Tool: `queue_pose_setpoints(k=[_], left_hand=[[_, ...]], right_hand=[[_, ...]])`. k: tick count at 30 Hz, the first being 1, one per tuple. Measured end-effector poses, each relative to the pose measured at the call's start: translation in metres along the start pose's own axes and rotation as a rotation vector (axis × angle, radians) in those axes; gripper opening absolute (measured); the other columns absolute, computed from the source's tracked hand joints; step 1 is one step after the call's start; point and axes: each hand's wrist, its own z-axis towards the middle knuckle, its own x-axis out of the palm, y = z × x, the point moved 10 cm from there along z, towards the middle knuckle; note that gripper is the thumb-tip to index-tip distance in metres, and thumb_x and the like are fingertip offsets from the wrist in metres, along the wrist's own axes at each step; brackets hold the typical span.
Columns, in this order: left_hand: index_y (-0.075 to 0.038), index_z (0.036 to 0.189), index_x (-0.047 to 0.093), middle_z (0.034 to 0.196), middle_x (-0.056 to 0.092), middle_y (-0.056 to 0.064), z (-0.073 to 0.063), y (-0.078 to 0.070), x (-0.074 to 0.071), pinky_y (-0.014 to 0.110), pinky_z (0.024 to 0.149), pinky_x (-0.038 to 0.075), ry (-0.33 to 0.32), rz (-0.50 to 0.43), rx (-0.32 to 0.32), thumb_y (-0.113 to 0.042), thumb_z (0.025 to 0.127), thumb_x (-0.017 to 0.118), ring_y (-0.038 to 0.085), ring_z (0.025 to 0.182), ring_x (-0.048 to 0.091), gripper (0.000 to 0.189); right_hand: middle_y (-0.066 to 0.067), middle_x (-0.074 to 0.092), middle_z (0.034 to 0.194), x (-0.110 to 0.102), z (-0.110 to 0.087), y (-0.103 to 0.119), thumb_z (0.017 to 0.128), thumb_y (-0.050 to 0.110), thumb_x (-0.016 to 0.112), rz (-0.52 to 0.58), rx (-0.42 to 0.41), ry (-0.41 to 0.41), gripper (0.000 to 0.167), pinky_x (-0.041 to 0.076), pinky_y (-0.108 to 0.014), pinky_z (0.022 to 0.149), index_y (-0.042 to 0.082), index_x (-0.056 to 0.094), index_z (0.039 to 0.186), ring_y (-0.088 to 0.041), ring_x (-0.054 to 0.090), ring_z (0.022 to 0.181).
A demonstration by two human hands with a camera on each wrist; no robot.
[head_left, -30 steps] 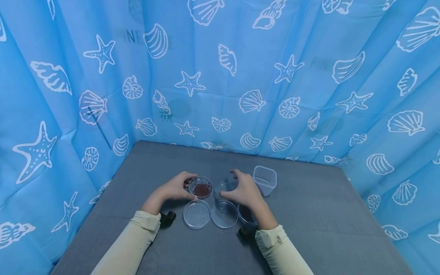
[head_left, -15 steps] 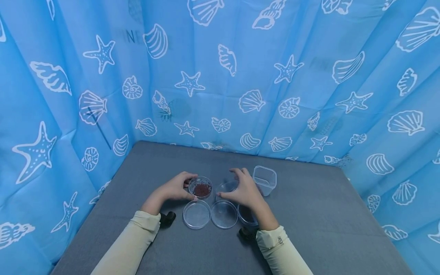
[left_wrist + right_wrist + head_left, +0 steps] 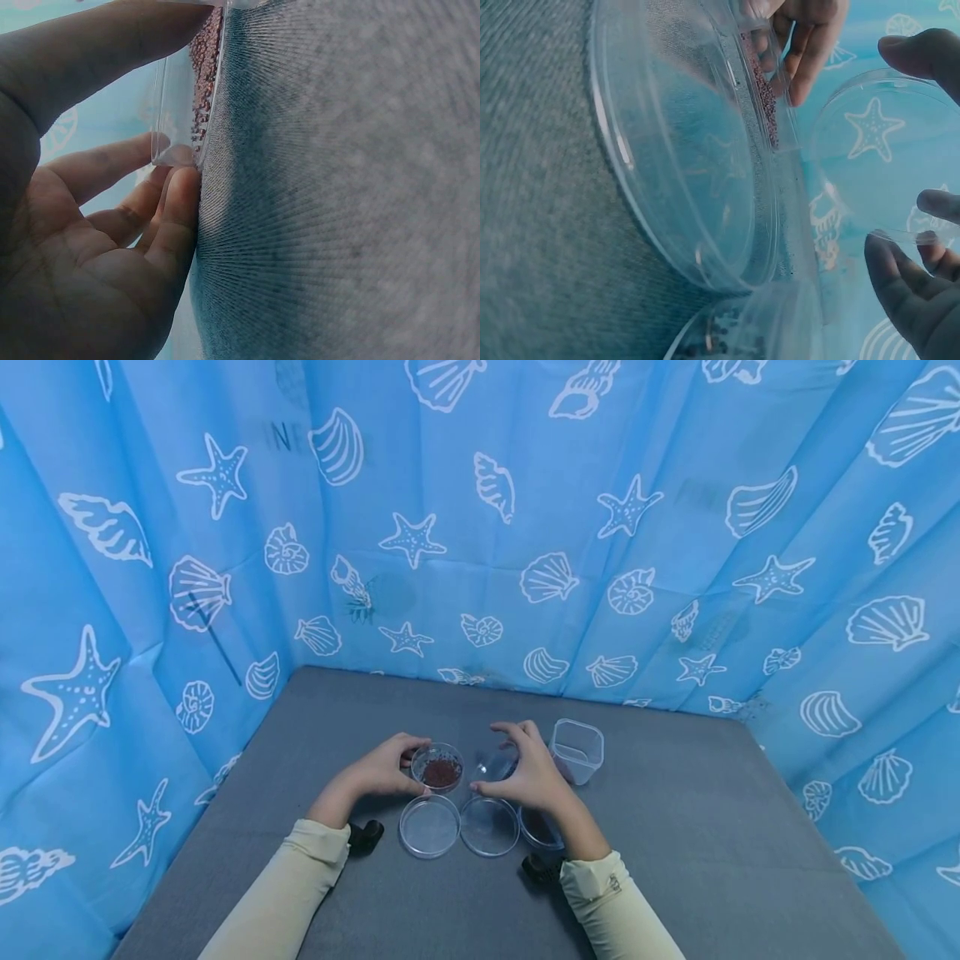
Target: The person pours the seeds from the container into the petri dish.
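My left hand (image 3: pixel 382 767) grips a round clear petri dish (image 3: pixel 441 758) from its left side, thumb in front and fingers behind. Reddish-brown granules (image 3: pixel 204 67) cover the bottom of that dish, which sits right at the grey cloth. Just to its right, my right hand (image 3: pixel 528 772) holds an empty clear dish or lid (image 3: pixel 870 172) by its edge, between thumb and fingers. This one is raised and tilted, and the curtain shows through it. In front lie two more empty clear round dishes, a left one (image 3: pixel 430 827) and a right one (image 3: pixel 489 827).
Another round dish (image 3: pixel 536 831) with dark grains is partly hidden under my right forearm. A square clear plastic tub (image 3: pixel 588 743) stands behind my right hand. Dark wrist cameras hang below both wrists. A blue shell-print curtain (image 3: pixel 480 577) rises behind the grey table (image 3: pixel 712 843).
My right hand has shifted slightly left with the empty dish, which now tilts more and catches light. My left hand and the dish of granules have stayed in place.
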Motion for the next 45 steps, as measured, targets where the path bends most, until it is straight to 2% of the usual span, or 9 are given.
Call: queue_pose_setpoints(k=[6, 10, 16, 24, 32, 39, 45], left_hand=[[-0.003, 0.155, 0.05, 0.146, 0.053, 0.019, 0.0, 0.0, 0.0, 0.048, 0.11, 0.055, 0.0, 0.001, 0.007, -0.019, 0.079, 0.095, 0.037, 0.131, 0.059, 0.089], [-0.003, 0.155, 0.05, 0.146, 0.053, 0.019, 0.0, 0.001, 0.0, 0.049, 0.11, 0.054, 0.0, -0.003, 0.005, -0.019, 0.079, 0.095, 0.037, 0.131, 0.059, 0.09], [-0.003, 0.156, 0.05, 0.147, 0.053, 0.019, 0.001, 0.0, 0.0, 0.049, 0.111, 0.054, 0.003, -0.008, 0.001, -0.019, 0.079, 0.095, 0.037, 0.132, 0.058, 0.09], [-0.001, 0.156, 0.048, 0.146, 0.052, 0.02, 0.001, -0.002, 0.001, 0.048, 0.112, 0.053, 0.009, -0.014, 0.016, -0.017, 0.08, 0.094, 0.037, 0.132, 0.058, 0.09], [-0.002, 0.156, 0.049, 0.146, 0.052, 0.019, -0.001, -0.003, 0.0, 0.049, 0.112, 0.053, 0.015, -0.013, 0.013, -0.018, 0.081, 0.093, 0.036, 0.133, 0.058, 0.089], [-0.003, 0.157, 0.048, 0.145, 0.052, 0.019, -0.001, -0.002, -0.001, 0.049, 0.113, 0.052, 0.019, -0.005, 0.005, -0.02, 0.081, 0.093, 0.035, 0.131, 0.057, 0.09], [-0.003, 0.158, 0.047, 0.145, 0.051, 0.019, 0.0, 0.0, 0.001, 0.049, 0.112, 0.052, 0.021, 0.005, 0.005, -0.021, 0.082, 0.093, 0.034, 0.13, 0.057, 0.091]], right_hand=[[-0.014, 0.058, 0.138, 0.002, 0.001, -0.001, 0.071, 0.045, 0.097, 0.002, 0.001, 0.004, 0.098, 0.059, -0.051, 0.097, 0.019, 0.051, 0.153, -0.031, 0.064, 0.121], [-0.008, 0.062, 0.136, 0.001, 0.0, -0.003, 0.07, 0.05, 0.097, -0.018, 0.014, -0.011, 0.092, 0.059, -0.051, 0.097, 0.019, 0.054, 0.146, -0.029, 0.066, 0.122], [-0.01, 0.065, 0.135, 0.0, 0.001, -0.003, 0.071, 0.057, 0.095, -0.06, 0.009, -0.014, 0.085, 0.058, -0.05, 0.094, 0.015, 0.062, 0.136, -0.031, 0.064, 0.122], [-0.005, 0.065, 0.137, 0.01, 0.003, 0.002, 0.073, 0.057, 0.093, -0.08, 0.006, 0.07, 0.08, 0.057, -0.05, 0.098, 0.018, 0.065, 0.138, -0.028, 0.063, 0.124], [-0.007, 0.068, 0.128, 0.028, 0.012, 0.01, 0.077, 0.057, 0.091, -0.124, 0.013, 0.165, 0.07, 0.057, -0.048, 0.095, 0.014, 0.068, 0.128, -0.028, 0.064, 0.119], [-0.007, 0.069, 0.122, 0.041, 0.025, 0.019, 0.08, 0.063, 0.086, -0.239, 0.031, 0.173, 0.066, 0.057, -0.041, 0.081, 0.015, 0.07, 0.122, -0.023, 0.065, 0.103], [-0.006, 0.067, 0.119, 0.054, 0.036, 0.024, 0.081, 0.064, 0.084, -0.285, 0.055, 0.21, 0.065, 0.056, -0.039, 0.076, 0.016, 0.069, 0.122, -0.021, 0.062, 0.099]])
